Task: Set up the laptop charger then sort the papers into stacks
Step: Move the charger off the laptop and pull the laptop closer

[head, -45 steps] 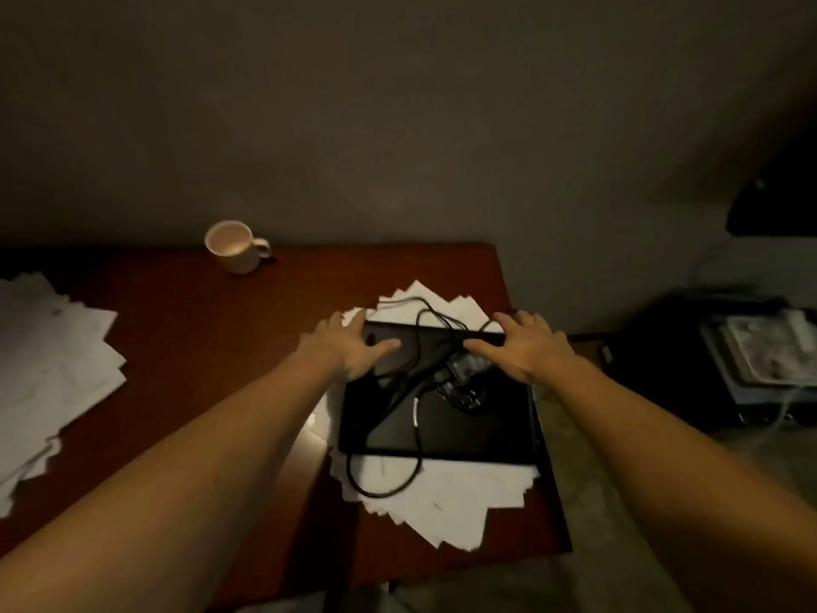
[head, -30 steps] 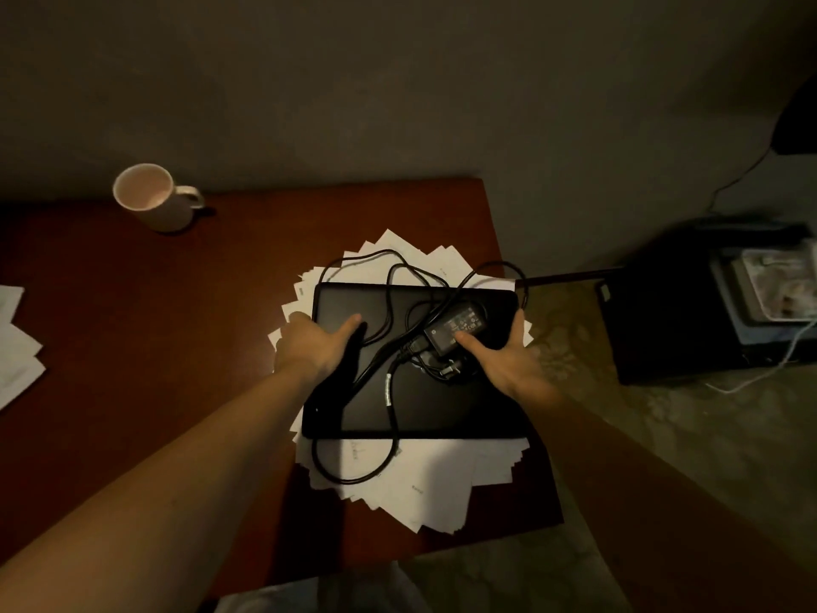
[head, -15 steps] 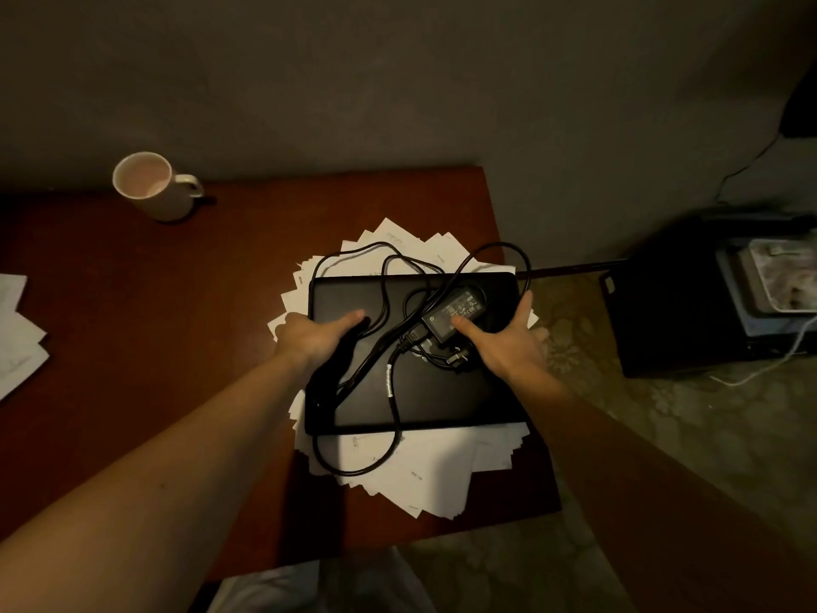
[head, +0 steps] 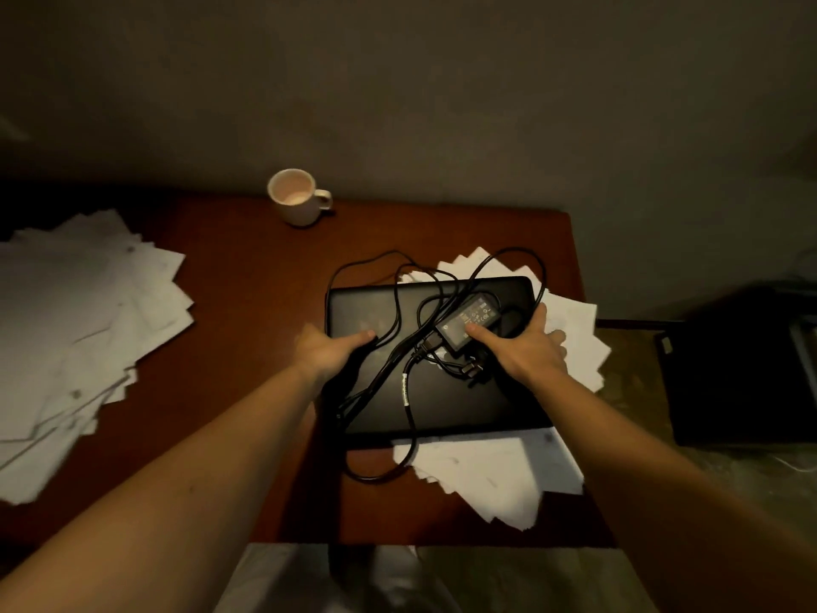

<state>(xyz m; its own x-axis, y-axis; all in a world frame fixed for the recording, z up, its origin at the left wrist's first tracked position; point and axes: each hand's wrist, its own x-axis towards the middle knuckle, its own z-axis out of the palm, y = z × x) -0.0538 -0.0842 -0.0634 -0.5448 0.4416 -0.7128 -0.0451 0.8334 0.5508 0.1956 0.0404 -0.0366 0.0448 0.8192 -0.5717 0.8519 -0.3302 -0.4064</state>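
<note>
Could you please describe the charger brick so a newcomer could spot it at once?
On the wooden desk lies a closed black laptop. The charger brick sits on its lid, touched by the right hand: the only labelled block among cables.

Black charger [head: 475, 311] lies on closed laptop [head: 464, 400] atop papers [head: 486, 471].

Closed laptop [head: 464, 404] between left hand [head: 327, 351] and right hand [head: 530, 353], apparently gripped, right thumb on charger brick [head: 473, 318], papers [head: 486, 471] beneath.
</note>
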